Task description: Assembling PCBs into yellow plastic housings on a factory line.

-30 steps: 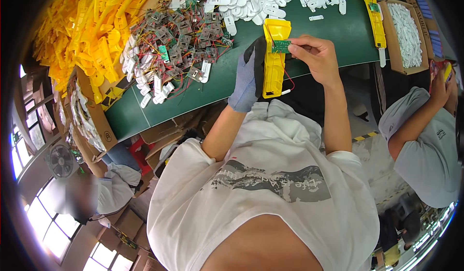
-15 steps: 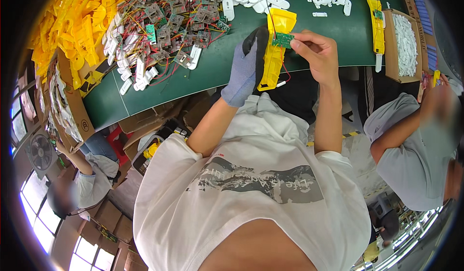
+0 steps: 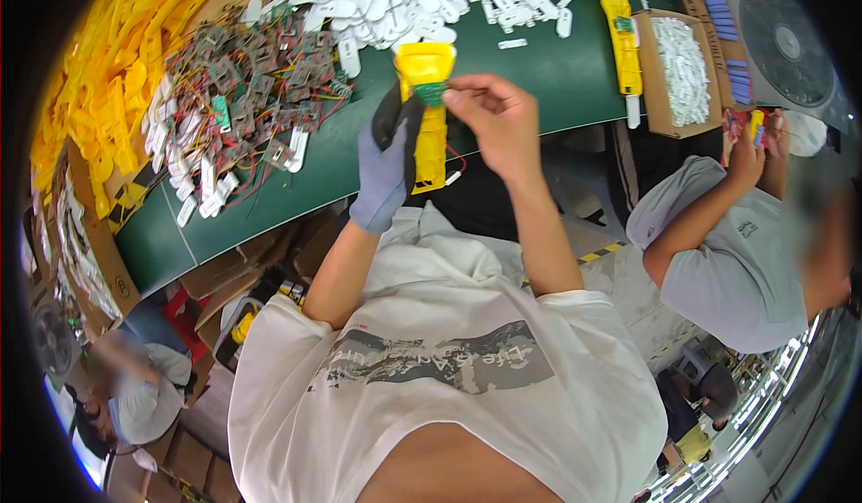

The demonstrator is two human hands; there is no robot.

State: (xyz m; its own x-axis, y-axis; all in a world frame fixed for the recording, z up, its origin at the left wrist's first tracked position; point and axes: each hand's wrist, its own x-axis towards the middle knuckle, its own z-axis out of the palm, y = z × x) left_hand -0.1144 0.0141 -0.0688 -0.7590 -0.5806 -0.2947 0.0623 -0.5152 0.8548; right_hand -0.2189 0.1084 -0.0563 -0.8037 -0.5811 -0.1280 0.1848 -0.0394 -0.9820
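Note:
My left hand [image 3: 384, 166], in a grey-blue glove with dark fingers, is closed around a long yellow plastic casing [image 3: 431, 148]. The casing stands nearly upright in the view, its wide end pointing away from me. In its upper part sits a small green circuit board [image 3: 429, 94]. My bare right hand [image 3: 507, 126] pinches the right edge of that board between thumb and fingertips. A red wire with a small white end piece [image 3: 452, 178] hangs out beside the casing's lower right. Part of the casing is hidden behind the left hand.
A green table [image 3: 310, 184] carries yellow casings [image 3: 108, 81], wired circuit boards [image 3: 260, 68] and white plastic pieces [image 3: 395, 0] in heaps. Rightward lie another yellow casing [image 3: 622, 45], a cardboard box of small white parts [image 3: 680, 72] and a fan [image 3: 787, 43]. Co-workers sit on both sides.
The view has swung, so the scene sits further left. The casing is now more upright and its board is seated closer against it. Both hands keep their hold.

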